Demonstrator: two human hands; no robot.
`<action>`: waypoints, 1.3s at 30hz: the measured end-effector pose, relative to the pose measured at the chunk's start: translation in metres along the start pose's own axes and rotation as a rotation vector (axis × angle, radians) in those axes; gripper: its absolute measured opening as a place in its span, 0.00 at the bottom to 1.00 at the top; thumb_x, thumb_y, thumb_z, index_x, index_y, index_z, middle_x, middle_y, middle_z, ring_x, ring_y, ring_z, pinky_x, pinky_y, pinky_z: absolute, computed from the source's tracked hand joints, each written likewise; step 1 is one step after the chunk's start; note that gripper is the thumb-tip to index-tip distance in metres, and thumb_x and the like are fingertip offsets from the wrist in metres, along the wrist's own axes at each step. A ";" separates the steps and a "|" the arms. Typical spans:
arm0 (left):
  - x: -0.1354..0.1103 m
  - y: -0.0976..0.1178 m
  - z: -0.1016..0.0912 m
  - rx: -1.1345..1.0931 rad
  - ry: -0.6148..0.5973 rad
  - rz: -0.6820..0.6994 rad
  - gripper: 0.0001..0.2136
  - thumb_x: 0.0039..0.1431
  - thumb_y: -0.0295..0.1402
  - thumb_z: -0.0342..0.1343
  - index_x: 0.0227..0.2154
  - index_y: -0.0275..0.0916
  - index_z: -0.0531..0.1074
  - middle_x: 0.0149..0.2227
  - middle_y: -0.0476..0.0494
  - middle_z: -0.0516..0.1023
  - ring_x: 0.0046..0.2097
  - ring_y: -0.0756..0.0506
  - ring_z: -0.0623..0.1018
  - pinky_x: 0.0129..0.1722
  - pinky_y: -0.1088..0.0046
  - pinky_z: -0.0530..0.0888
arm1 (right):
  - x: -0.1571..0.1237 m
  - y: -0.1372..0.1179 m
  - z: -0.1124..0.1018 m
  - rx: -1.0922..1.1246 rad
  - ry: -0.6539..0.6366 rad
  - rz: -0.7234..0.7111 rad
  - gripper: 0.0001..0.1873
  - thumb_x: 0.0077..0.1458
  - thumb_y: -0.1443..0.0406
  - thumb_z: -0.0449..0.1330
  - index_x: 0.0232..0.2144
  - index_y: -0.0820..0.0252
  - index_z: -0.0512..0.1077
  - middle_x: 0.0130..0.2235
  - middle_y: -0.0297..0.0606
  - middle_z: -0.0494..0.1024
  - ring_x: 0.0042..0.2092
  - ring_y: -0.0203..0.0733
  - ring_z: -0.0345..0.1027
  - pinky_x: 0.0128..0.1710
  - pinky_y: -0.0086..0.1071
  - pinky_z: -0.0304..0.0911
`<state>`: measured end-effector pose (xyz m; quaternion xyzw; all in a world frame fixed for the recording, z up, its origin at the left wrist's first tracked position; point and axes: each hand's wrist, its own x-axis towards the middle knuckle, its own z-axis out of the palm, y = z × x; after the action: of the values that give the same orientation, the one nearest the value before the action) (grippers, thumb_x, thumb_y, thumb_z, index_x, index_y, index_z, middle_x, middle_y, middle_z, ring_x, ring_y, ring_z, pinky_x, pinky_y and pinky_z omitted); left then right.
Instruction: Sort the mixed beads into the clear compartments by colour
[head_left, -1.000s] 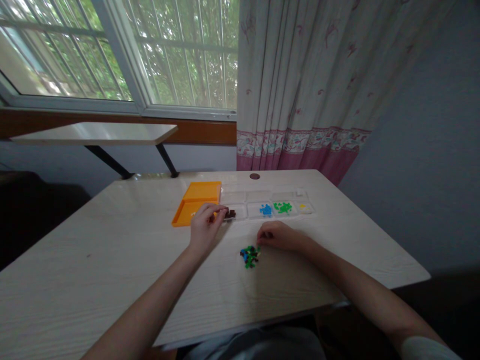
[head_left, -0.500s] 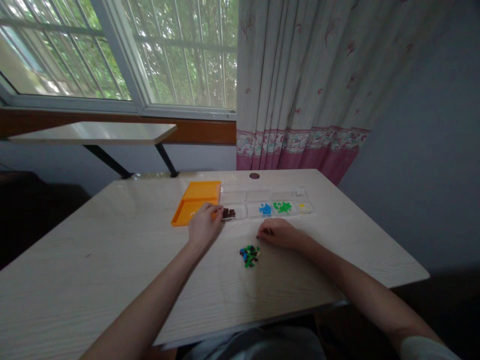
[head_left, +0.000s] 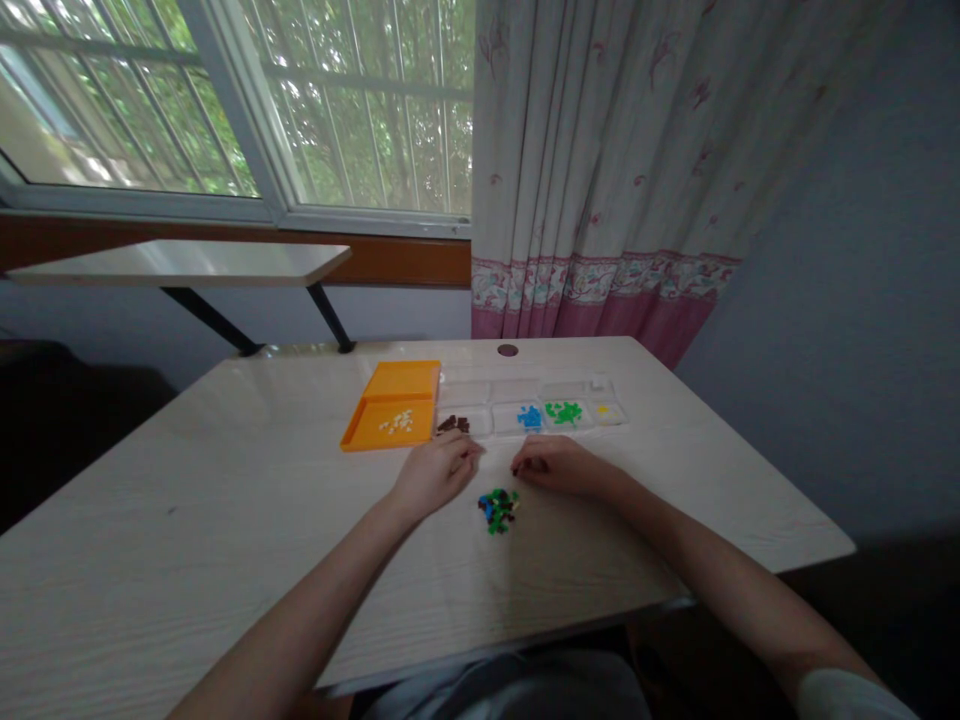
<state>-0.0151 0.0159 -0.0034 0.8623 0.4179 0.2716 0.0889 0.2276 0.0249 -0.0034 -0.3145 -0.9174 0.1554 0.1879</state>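
The left hand (head_left: pixel 436 470) is held low over the pale table (head_left: pixel 225 520), with its fingers bent slightly and brought together just in front of the clear tray (head_left: pixel 481 422); whether anything is gripped between its fingertips cannot be told. The right hand (head_left: pixel 553 465) is curled nearly closed, and a small dark piece (head_left: pixel 515 471) is pinched at its fingertips, near the far side of a mixed cluster (head_left: pixel 499 510). This cluster, made up of green, blue, dark brown and a few pale pieces, is set on the bare tabletop between the two forearms, nearer to the table's front edge than either hand; whether its pieces are joined or merely heaped cannot be made out. In the tray's front row, the pieces are sorted by colour: brown pieces (head_left: pixel 454 425) are placed at the left, partly hidden by the left hand, then blue pieces (head_left: pixel 529 418), green pieces (head_left: pixel 564 412) and, at the right end, a little yellow (head_left: pixel 603 410). Beside the tray's left end, an orange case (head_left: pixel 405 378) is laid open, and white pieces (head_left: pixel 397 422) are scattered in its nearer half. Behind the table, a barred window (head_left: pixel 360 120) is partly covered by a floral curtain (head_left: pixel 592 170).
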 end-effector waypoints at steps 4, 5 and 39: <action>0.001 0.012 0.006 -0.059 -0.070 0.033 0.07 0.56 0.30 0.50 0.34 0.40 0.73 0.34 0.46 0.74 0.36 0.49 0.74 0.36 0.76 0.69 | 0.002 -0.003 0.003 0.002 0.053 0.013 0.06 0.51 0.69 0.57 0.33 0.60 0.73 0.29 0.34 0.74 0.31 0.33 0.65 0.32 0.24 0.59; 0.001 0.014 0.007 -0.066 -0.084 0.032 0.07 0.55 0.31 0.51 0.34 0.41 0.73 0.34 0.46 0.74 0.36 0.49 0.74 0.35 0.76 0.69 | 0.002 -0.004 0.004 0.014 0.080 0.008 0.05 0.51 0.68 0.57 0.32 0.60 0.73 0.29 0.34 0.74 0.30 0.33 0.65 0.32 0.24 0.59; 0.000 0.010 -0.009 -0.165 0.344 0.034 0.04 0.53 0.29 0.54 0.31 0.37 0.72 0.32 0.44 0.72 0.34 0.50 0.72 0.34 0.76 0.70 | 0.000 -0.016 -0.001 0.100 -0.155 -0.056 0.09 0.47 0.71 0.57 0.33 0.61 0.74 0.31 0.34 0.73 0.26 0.29 0.64 0.29 0.22 0.60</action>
<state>-0.0134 0.0093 0.0076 0.8000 0.3887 0.4497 0.0819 0.2196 0.0127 0.0037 -0.2661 -0.9287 0.2196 0.1362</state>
